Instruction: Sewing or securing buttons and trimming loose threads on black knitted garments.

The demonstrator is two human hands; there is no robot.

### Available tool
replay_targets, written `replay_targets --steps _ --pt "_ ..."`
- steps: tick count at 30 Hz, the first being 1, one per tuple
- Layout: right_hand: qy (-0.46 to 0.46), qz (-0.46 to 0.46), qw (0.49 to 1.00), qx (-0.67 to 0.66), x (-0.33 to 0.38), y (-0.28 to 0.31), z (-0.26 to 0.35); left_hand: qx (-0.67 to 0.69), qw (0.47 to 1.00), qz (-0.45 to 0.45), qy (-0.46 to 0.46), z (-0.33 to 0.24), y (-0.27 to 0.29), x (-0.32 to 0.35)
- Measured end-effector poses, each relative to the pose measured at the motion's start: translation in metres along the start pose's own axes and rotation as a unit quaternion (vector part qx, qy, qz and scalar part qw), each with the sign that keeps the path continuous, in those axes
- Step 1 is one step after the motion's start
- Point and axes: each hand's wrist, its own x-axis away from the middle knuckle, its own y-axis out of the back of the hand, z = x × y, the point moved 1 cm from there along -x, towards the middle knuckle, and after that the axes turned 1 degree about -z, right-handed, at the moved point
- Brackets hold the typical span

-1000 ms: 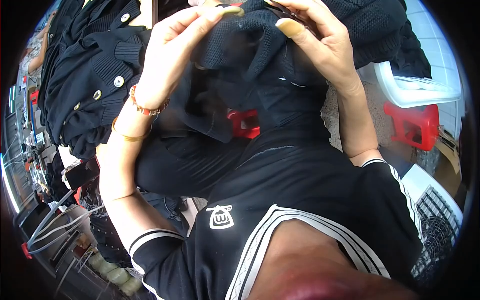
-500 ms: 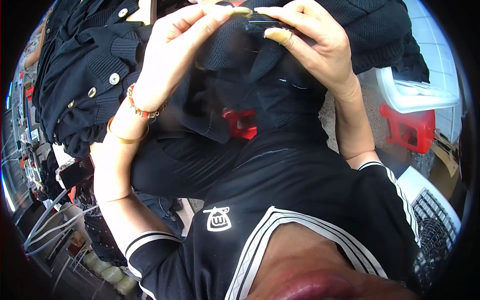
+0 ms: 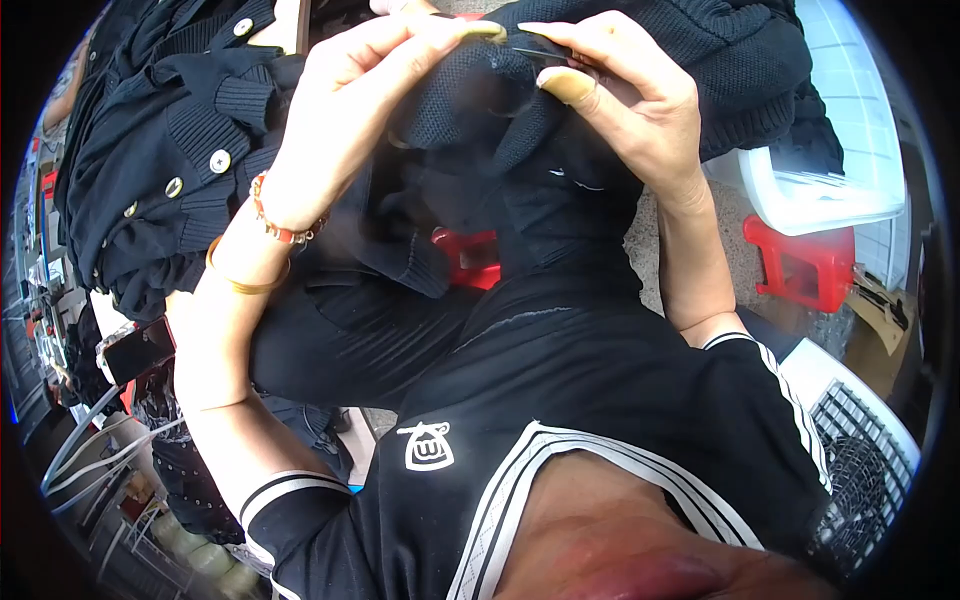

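Observation:
Black knit fabric with a ribbed texture hangs over my lap, beneath both hands near the top of the view. My left hand is closed, its yellowish-tipped thumb pressed against the fingers at the fabric's upper part. Opposite it, my right hand pinches a thin dark tool with a shiny straight edge; its exact kind is too small to tell. The thumb of that hand also has a yellowish tip. The two hands' fingertips almost meet, and what lies behind them is partly hidden.
Black cardigans with pale buttons are piled on the left. To the right, a translucent white plastic bin stands by a red plastic stool. A white basket with black mesh is at lower right. A dark phone-like device sits at left.
The thin tool in my right hand has tilted, its shiny edge now slanting. Both hands have come slightly lower in the picture, and the whole view has shifted a little.

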Motion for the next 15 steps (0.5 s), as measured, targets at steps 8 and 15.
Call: replay_targets --steps 8,15 --pt "0.19 -0.209 0.959 0.012 -0.034 -0.024 -0.006 -0.036 0.998 0.009 -0.042 -0.007 -0.016 -0.001" --pt "-0.132 -0.112 0.98 -0.102 -0.011 -0.012 0.028 -0.012 0.997 0.003 -0.08 -0.011 -0.021 0.005"
